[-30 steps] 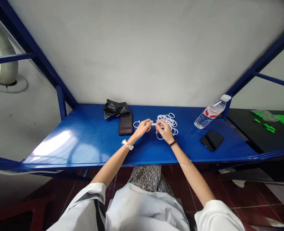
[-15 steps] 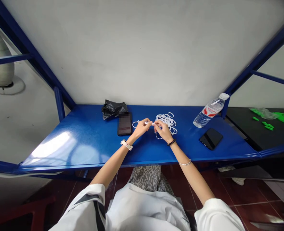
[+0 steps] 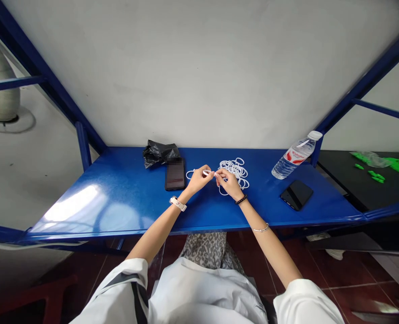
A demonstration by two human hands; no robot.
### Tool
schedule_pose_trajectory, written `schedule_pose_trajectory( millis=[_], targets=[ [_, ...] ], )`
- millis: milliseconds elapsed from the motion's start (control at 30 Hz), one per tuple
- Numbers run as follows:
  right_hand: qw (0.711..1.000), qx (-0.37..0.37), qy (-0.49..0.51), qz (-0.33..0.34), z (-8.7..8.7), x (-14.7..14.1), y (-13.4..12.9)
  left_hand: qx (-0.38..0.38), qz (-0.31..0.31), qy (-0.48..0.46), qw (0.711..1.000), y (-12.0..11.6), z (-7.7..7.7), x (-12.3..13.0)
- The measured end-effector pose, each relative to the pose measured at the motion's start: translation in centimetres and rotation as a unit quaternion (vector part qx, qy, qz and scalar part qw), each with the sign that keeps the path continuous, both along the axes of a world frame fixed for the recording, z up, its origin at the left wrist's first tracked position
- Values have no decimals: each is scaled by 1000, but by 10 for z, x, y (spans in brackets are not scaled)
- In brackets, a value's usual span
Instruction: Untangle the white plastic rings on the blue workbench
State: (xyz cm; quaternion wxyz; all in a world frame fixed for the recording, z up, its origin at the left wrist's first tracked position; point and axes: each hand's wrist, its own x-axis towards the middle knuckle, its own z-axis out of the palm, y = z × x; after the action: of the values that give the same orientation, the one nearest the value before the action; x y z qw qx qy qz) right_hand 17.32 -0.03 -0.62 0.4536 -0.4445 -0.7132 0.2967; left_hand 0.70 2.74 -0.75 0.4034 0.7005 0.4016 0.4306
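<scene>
One white loop (image 3: 206, 172) is pinched by left grip (image 3: 198, 181) and right grip (image 3: 231, 183).

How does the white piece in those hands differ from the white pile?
The held piece is pinched between the left hand and right hand; the pile lies on the table. The held piece looks single; the pile has many overlapping loops. Both are white.

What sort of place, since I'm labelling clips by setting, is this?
Probably a small workshop: a blue workbench, a pile of white loops by the right hand, and green pieces on the neighbouring black table.
</scene>
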Motion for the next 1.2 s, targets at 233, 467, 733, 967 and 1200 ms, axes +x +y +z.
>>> schedule_pose_trajectory(
  millis=[233, 467, 733, 967, 1200],
  targets=[
    [1000, -11, 6, 12, 1, 1, 0, 5, 7, 7, 1000, 0, 1, 0],
    [1000, -7, 4, 16, 1, 2, 0, 10, 14, 17, 1000, 1, 0, 1],
    [1000, -5, -15, 6, 2, 2, -1, 20, 13, 13, 1000, 1, -1, 1],
    [1000, 0, -22, 4, 3, 2, -1, 17, 12, 19, 1000, 1, -2, 1],
    [1000, 8, -24, 5, 2, 2, -1, 14, 9, 15, 1000, 0, 0, 1]
  ],
)
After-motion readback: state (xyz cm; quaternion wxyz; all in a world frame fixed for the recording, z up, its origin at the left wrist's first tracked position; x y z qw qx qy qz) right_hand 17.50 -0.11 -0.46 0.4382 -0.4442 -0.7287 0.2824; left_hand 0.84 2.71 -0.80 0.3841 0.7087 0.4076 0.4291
